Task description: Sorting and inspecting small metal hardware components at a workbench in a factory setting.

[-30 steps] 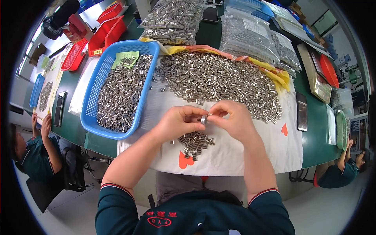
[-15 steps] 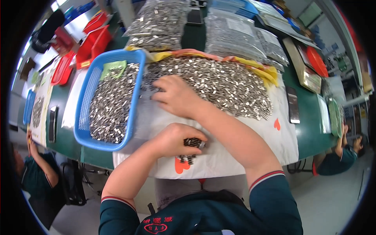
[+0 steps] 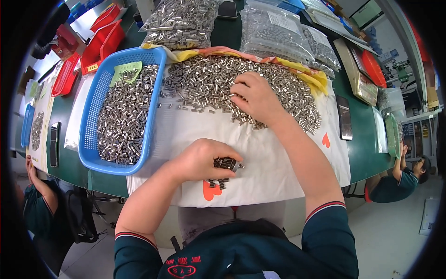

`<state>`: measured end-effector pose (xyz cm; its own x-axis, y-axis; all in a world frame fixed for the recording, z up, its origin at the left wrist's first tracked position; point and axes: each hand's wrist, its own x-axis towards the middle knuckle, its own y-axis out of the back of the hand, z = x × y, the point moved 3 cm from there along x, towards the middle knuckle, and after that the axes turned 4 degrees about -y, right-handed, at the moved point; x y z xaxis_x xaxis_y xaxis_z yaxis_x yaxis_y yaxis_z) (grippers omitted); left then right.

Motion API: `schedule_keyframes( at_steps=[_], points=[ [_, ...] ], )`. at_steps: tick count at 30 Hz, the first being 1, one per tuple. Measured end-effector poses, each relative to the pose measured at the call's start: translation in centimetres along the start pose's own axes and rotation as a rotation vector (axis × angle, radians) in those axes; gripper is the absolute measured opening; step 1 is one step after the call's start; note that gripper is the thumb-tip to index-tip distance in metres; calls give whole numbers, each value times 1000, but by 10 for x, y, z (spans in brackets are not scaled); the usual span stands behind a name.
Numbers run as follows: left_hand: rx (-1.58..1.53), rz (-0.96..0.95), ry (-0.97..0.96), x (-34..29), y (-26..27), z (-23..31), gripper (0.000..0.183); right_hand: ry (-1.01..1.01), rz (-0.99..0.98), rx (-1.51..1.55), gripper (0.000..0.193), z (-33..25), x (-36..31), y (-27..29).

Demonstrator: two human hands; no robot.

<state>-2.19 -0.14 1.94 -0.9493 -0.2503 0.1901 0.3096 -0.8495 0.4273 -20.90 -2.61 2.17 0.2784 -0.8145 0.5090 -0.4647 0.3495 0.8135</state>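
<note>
My left hand is closed around a clump of short metal cylinders, low over the near part of the white cloth. A few loose cylinders lie just below it, on a red heart print. My right hand reaches into the middle of a wide pile of the same cylinders, fingers curled and thumb near the fingertips. What its fingertips hold, if anything, cannot be made out. To the left stands a blue perforated basket with many cylinders and a green paper slip inside.
Bulging clear bags of metal parts stand behind the pile, by a rolled yellow cloth edge. Dark phones lie on the green table. Red bins sit at far left. Other people work at both sides.
My right hand has moved right, from the pile's left end beside the basket to its middle. My left hand keeps its clump in nearly the same place. The whole view has shifted slightly.
</note>
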Motion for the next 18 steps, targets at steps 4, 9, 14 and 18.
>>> schedule_keyframes(
  at_steps=[4,9,14,18],
  points=[
    [-66,-63,73,0,0,2,33,-45,68,-82,14,10,-10,15],
    [-226,8,177,-4,2,-3,33,-261,210,-60,11,-5,-16,30],
    [-460,131,332,-5,4,-18,34,-437,188,-10,11,-26,-34,23],
    [-447,116,305,-2,7,-18,35,-458,196,-295,12,-8,-37,31]
  ],
)
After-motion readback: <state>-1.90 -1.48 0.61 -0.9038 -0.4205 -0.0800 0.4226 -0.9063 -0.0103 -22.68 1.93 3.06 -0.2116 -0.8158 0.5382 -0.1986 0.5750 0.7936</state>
